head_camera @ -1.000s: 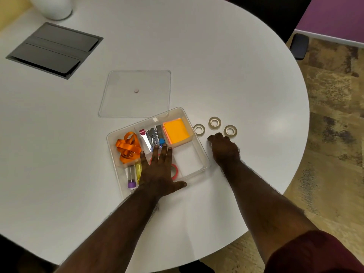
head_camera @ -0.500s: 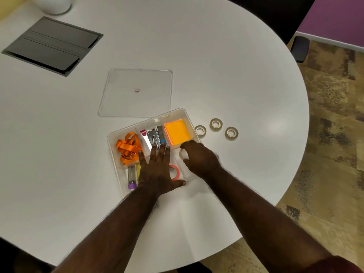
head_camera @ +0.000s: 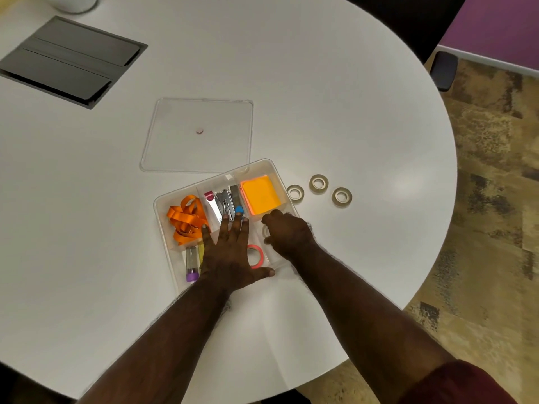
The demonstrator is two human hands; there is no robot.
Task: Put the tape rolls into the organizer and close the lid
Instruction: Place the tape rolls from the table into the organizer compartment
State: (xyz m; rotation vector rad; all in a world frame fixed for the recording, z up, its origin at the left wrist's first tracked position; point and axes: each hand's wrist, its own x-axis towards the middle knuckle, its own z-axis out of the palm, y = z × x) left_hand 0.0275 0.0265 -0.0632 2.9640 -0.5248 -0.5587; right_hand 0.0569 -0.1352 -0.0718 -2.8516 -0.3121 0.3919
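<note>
**Fourth roll reaches the organizer**

The right hand [head_camera: 287, 233] curls around a tape roll [head_camera: 265, 231] over the organizer [head_camera: 163, 205]'s near-right compartment; a second ago it lay on the table. Left hand [head_camera: 230, 252] lies flat, fingers spread. Three rolls [head_camera: 318, 182] sit at two o'clock; the lid [head_camera: 198, 132] lies at twelve.

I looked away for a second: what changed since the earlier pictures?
The right hand left the table beside the loose rolls and moved left into the organizer, now lowering a tape roll into its near-right compartment. Left hand, three tape rolls outside and lid stayed put.
</note>
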